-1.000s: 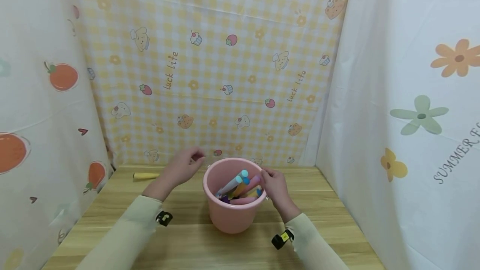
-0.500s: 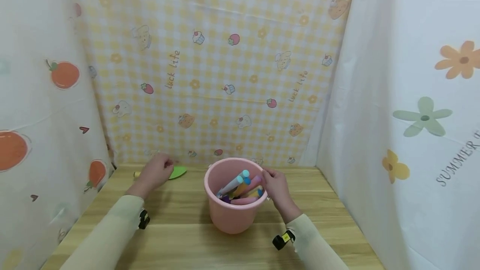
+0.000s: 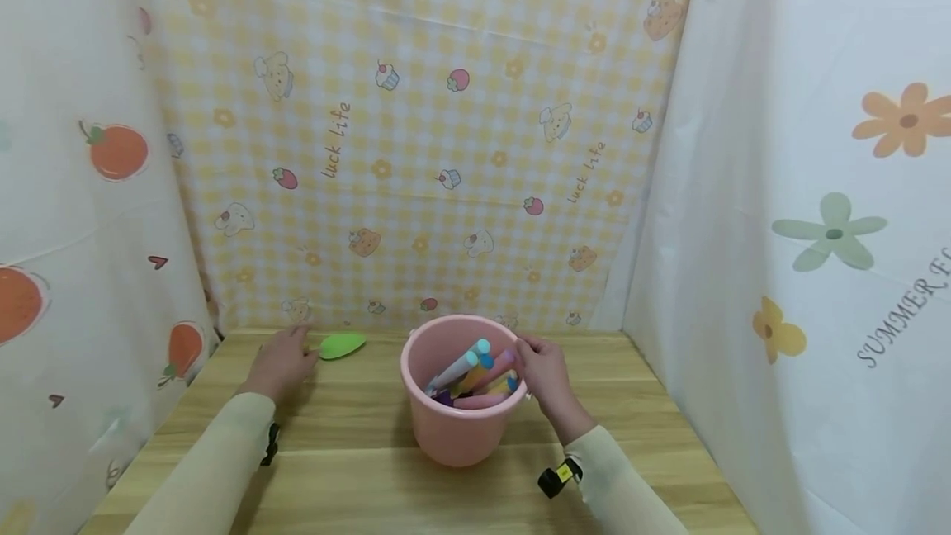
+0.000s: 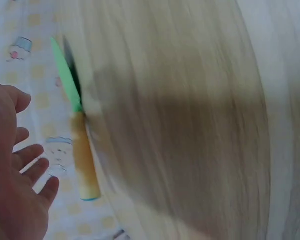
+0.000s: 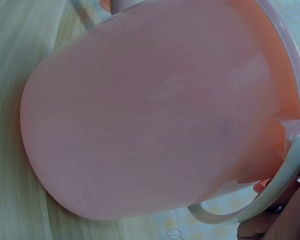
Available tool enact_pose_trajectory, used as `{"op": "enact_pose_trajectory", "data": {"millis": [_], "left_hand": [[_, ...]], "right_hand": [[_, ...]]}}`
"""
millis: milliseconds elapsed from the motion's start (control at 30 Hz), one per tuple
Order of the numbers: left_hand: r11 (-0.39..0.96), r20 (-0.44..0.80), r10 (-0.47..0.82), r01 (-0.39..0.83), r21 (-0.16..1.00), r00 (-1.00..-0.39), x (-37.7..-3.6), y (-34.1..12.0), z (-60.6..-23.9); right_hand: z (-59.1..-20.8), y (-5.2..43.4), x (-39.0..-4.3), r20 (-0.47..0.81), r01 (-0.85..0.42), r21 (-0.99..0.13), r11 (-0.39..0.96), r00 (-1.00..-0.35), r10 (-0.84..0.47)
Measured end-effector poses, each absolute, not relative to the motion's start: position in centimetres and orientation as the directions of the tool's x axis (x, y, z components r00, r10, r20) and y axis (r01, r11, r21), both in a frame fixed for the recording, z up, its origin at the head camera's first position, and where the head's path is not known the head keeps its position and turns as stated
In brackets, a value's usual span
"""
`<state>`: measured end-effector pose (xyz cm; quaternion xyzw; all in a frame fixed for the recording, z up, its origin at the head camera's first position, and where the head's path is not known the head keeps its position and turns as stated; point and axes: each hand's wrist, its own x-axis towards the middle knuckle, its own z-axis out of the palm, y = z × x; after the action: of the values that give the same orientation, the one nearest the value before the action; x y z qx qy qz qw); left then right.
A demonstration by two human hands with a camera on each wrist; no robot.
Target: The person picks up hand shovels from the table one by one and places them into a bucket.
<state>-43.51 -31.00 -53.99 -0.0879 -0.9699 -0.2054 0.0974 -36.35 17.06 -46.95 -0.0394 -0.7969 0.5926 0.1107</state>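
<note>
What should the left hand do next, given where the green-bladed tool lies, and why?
Probably draw back toward the pink plastic bucket: the left hand is open beside the green-bladed, yellow-handled tool lying on the wooden table, while the right hand holds the bucket's rim, coloured sticks inside.
</note>
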Motion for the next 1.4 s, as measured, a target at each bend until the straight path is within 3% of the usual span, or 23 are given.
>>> {"op": "enact_pose_trajectory", "data": {"millis": [400,700,1400], "left_hand": [[0.931,0.048,0.065,0.078,0.355,-0.997,-43.4,-33.2,-54.9],[0.956,0.071,0.040,0.058,0.288,-0.997,-43.9,-33.9,-55.8],[0.938,0.105,0.001,0.038,0.345,-0.994,-43.6,-34.6,-56.5]], "right_hand": [[-47.1,17.2,-36.6,0.151,-0.094,-0.952,0.290,-0.971,0.183],[-47.0,17.1,-36.5,0.149,-0.091,-0.951,0.294,-0.972,0.182],[-47.1,17.1,-36.5,0.144,-0.082,-0.952,0.296,-0.970,0.196]]}}
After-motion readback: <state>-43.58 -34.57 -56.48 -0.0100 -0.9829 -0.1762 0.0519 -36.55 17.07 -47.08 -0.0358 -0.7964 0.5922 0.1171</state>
